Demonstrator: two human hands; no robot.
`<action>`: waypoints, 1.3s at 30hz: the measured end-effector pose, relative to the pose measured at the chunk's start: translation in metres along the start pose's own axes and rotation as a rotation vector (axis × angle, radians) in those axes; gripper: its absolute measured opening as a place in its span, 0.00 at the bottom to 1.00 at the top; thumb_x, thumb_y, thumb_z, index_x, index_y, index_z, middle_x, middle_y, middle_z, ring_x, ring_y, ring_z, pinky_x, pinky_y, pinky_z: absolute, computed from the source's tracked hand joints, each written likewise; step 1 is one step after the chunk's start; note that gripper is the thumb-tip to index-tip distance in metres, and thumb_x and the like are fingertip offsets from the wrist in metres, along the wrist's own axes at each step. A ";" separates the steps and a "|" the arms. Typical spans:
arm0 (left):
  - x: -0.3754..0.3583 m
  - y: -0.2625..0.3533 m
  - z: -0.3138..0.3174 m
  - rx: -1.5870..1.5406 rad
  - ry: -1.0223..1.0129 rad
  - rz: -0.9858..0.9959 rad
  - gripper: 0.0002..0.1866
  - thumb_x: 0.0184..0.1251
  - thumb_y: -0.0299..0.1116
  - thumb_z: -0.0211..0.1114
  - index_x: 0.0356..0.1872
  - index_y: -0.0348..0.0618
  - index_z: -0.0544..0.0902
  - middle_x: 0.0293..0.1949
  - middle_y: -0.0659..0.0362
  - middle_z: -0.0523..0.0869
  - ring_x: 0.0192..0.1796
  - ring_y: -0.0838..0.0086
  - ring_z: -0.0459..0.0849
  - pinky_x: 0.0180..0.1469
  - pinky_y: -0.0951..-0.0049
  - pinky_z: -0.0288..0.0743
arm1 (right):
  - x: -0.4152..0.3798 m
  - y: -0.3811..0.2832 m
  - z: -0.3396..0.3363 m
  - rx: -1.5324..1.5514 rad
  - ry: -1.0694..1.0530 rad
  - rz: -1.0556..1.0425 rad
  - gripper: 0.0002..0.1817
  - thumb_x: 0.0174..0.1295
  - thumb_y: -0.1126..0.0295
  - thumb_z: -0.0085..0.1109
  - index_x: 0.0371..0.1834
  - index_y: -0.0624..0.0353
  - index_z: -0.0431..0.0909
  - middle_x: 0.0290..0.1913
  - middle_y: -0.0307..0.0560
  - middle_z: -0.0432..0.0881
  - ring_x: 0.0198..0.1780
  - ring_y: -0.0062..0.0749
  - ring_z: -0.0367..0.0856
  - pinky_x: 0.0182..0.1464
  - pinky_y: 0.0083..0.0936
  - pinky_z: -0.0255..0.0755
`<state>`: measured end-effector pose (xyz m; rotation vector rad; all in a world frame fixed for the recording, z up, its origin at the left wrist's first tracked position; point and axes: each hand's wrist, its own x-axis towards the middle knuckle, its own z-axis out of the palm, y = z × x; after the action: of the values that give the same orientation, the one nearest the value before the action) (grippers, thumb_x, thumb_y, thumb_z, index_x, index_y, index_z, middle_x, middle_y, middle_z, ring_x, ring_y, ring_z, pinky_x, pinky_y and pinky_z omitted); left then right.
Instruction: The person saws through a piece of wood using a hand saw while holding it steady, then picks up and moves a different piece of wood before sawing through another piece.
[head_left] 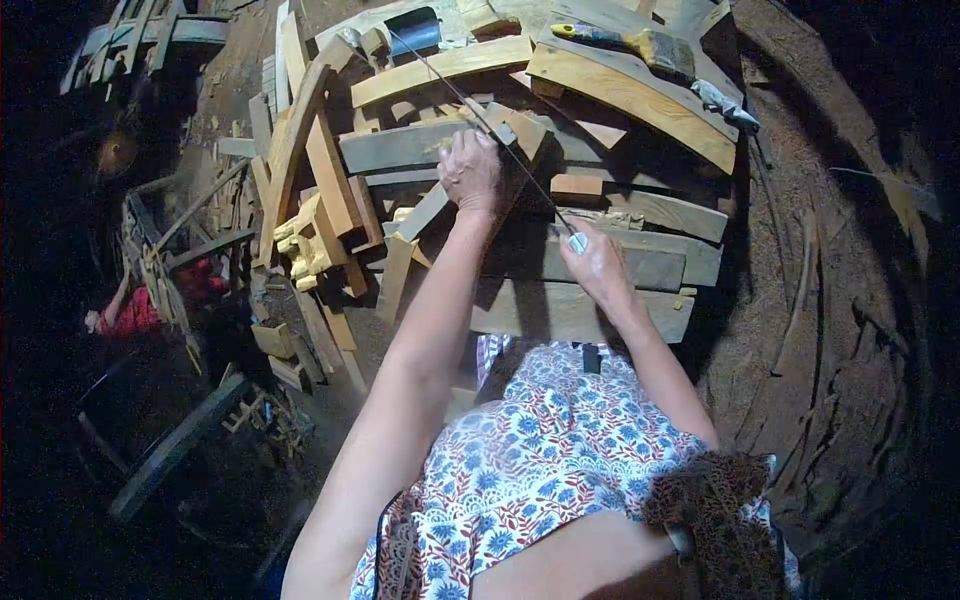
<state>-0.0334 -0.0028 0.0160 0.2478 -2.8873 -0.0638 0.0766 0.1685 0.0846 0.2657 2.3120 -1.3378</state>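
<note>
My right hand (596,266) is closed round the near end of a long, thin, dark tool (532,176), where a pale handle end shows in the fist. The tool runs up and left in a straight line across the work surface, passing just right of my left hand (469,172). That hand is closed, fingers curled, against a wooden block (528,132) that the tool crosses. Its fingertips are partly hidden. Under both hands lie grey wooden boards (600,262). A small reddish-brown wood block (576,186) rests just above my right hand.
A paintbrush (665,52) with a yellow handle lies on a curved plank (640,105) at the far right. Carved yellowish wood pieces (310,240) and upright planks crowd the left. A person in red (140,310) is at the far left. Brown ground (790,300) borders the right.
</note>
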 end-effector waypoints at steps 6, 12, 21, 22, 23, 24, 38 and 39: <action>-0.006 0.001 0.009 -0.011 0.087 -0.076 0.12 0.61 0.38 0.48 0.26 0.45 0.77 0.30 0.55 0.79 0.35 0.57 0.78 0.36 0.60 0.73 | -0.017 0.006 -0.020 0.062 -0.014 -0.004 0.19 0.55 0.62 0.57 0.49 0.58 0.74 0.45 0.62 0.78 0.48 0.52 0.76 0.48 0.38 0.71; -0.006 0.001 0.008 -0.008 -0.004 -0.104 0.10 0.59 0.35 0.51 0.33 0.43 0.78 0.35 0.55 0.79 0.42 0.56 0.77 0.42 0.54 0.72 | -0.014 0.028 -0.026 0.043 0.123 -0.206 0.16 0.55 0.68 0.56 0.47 0.56 0.72 0.39 0.60 0.79 0.43 0.56 0.77 0.41 0.43 0.71; -0.001 -0.023 0.027 -0.027 -0.081 0.085 0.11 0.61 0.36 0.50 0.32 0.39 0.77 0.35 0.48 0.79 0.41 0.54 0.77 0.41 0.54 0.71 | -0.007 0.035 -0.026 0.005 0.067 -0.262 0.14 0.49 0.74 0.56 0.41 0.63 0.72 0.38 0.63 0.78 0.44 0.56 0.76 0.45 0.43 0.70; -0.005 -0.024 0.032 -0.033 -0.039 0.082 0.12 0.62 0.36 0.49 0.32 0.41 0.77 0.35 0.48 0.79 0.41 0.53 0.77 0.42 0.52 0.70 | -0.008 0.034 -0.026 -0.006 0.088 -0.273 0.15 0.49 0.74 0.55 0.42 0.63 0.72 0.38 0.63 0.78 0.44 0.56 0.76 0.46 0.43 0.70; -0.006 -0.016 0.023 -0.035 -0.040 0.083 0.12 0.62 0.36 0.49 0.32 0.41 0.77 0.35 0.48 0.79 0.41 0.53 0.77 0.42 0.52 0.70 | -0.008 0.032 -0.024 -0.012 0.108 -0.283 0.15 0.49 0.75 0.54 0.43 0.63 0.72 0.39 0.63 0.78 0.44 0.57 0.76 0.46 0.43 0.70; -0.008 -0.010 0.014 -0.036 -0.042 0.011 0.12 0.62 0.36 0.48 0.32 0.41 0.77 0.36 0.49 0.79 0.41 0.53 0.77 0.42 0.52 0.70 | -0.012 0.024 -0.028 0.009 0.121 -0.318 0.16 0.49 0.76 0.52 0.44 0.63 0.71 0.39 0.63 0.78 0.44 0.58 0.76 0.47 0.43 0.70; -0.008 -0.001 0.005 0.035 0.043 -0.020 0.13 0.62 0.38 0.48 0.26 0.45 0.78 0.30 0.55 0.78 0.35 0.58 0.77 0.34 0.58 0.73 | -0.042 0.021 -0.048 -0.034 0.001 -0.046 0.25 0.47 0.75 0.59 0.53 0.58 0.69 0.44 0.60 0.78 0.47 0.56 0.75 0.48 0.39 0.70; -0.008 0.000 0.002 0.027 0.038 -0.012 0.13 0.62 0.38 0.47 0.26 0.45 0.78 0.31 0.55 0.78 0.35 0.58 0.77 0.34 0.58 0.73 | -0.037 0.029 -0.041 -0.038 -0.006 -0.039 0.25 0.47 0.75 0.59 0.53 0.58 0.69 0.44 0.60 0.78 0.47 0.56 0.75 0.48 0.39 0.70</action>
<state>-0.0266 -0.0017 0.0117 0.2684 -2.8511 -0.0214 0.1084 0.2208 0.0967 0.2053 2.3455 -1.3100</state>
